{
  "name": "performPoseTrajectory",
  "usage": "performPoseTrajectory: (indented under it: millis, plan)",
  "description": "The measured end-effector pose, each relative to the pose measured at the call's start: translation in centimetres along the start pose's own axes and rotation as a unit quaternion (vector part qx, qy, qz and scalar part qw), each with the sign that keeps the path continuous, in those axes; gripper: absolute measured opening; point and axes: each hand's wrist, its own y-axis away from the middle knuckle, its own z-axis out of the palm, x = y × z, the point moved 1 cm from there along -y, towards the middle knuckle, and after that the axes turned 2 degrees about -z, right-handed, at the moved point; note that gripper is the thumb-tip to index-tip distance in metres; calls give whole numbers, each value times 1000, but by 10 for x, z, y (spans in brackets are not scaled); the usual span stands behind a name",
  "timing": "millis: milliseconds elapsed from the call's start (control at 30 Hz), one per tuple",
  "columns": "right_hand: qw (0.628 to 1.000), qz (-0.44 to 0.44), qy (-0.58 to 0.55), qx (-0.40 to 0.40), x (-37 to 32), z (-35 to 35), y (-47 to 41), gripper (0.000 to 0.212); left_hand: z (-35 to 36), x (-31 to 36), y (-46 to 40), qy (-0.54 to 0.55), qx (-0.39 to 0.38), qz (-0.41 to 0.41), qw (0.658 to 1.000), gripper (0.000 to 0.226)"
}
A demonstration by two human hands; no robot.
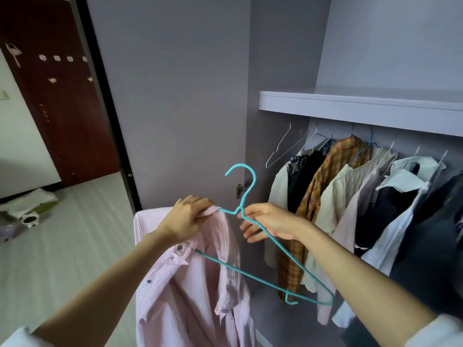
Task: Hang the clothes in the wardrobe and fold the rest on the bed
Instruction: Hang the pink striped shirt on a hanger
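Left hand [186, 219] grips collar of pink striped shirt [180, 284], held up in front of the open wardrobe [350, 106]; right hand [270, 225] pinches teal wire hanger [250, 269] near its neck, 1 arm already inside the collar, fingers loosely spread

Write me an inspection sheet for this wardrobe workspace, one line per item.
Surface: pale floor; wardrobe shelf above the hanging space.
Job's things: pink striped shirt, one arm of the teal hanger inside it; hung clothes and an empty wire hanger in the wardrobe.
Clutter: small items on the floor at far left, unclear.
Grippers: left hand grips the shirt collar; right hand holds the hanger below the hook.
Cables: nothing seen.
Surroundings: open wardrobe door, dark red door.
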Motion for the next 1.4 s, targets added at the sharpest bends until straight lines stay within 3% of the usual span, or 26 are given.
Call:
performPoseTrajectory:
  millis: [167,200,300,433,667,800,900,1000,1233,1400]
  plan:
    - [971,43,207,-108,-1,19,-13,64,-17,17,1,-40,48,79,995,41]
    - [962,7,250,-111,-2,26,-17,59,-21,21,1,-46,50,90,994,40]
    - [950,-67,303,-35,-5,37,-28,10,-27,25,4,-63,46,110,991,36]
    - [918,-80,374,107,6,21,-39,34,-28,23,12,-49,49,94,993,33]
    - [872,-34,450,190,24,-2,-39,16,-32,25,13,-29,48,98,994,37]
    - [882,-60,387,262,24,-21,-32,21,-33,17,15,4,45,71,996,38]
    - [901,-81,322,279,14,-28,-32,4,-33,10,14,6,31,32,999,42]
    - [894,-122,326,281,9,-32,-29,18,-34,2,11,-30,13,11,999,43]
    - [764,-135,610,164,9,-49,-18,41,-43,-6,8,-71,17,-11,997,50]
    - [738,-47,633,228,33,-70,-12,38,-41,-1,12,-47,23,1,999,43]
